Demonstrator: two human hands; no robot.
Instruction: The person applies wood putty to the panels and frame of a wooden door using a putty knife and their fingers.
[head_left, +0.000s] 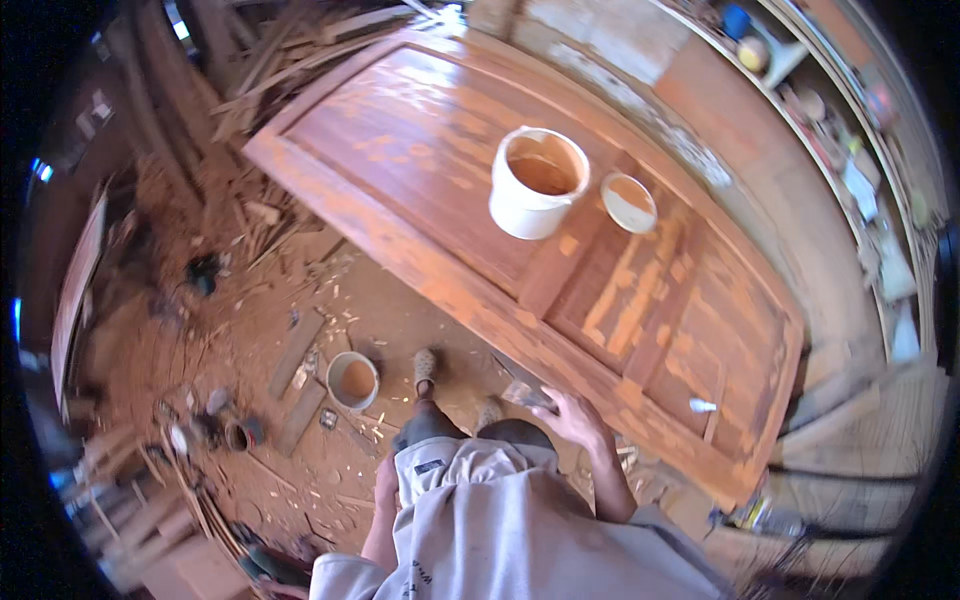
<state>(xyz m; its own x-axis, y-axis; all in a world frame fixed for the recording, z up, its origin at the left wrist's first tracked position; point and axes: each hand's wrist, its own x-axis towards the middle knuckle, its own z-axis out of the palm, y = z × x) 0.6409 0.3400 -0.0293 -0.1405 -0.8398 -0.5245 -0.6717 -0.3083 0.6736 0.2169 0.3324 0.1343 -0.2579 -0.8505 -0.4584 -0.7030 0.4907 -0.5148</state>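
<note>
The floor of this workshop is lying under sawdust, wood scraps and offcuts, and a large reddish wooden door (pixel 560 230) is resting flat above it like a table top. The right hand (pixel 572 415) is closing around a small flat tool (pixel 525 393), maybe a scraper, just beside the near edge of the door. The left hand (pixel 386 487) is hanging by the hip, and I cannot tell whether it is wide or narrow. A white bucket (pixel 535 185) with brownish liquid and its round lid (pixel 629 202) are standing on the door, near each other. I am judging that surface work is going on; pale patches are showing. A second small bucket (pixel 352 380) is standing on the floor.
</note>
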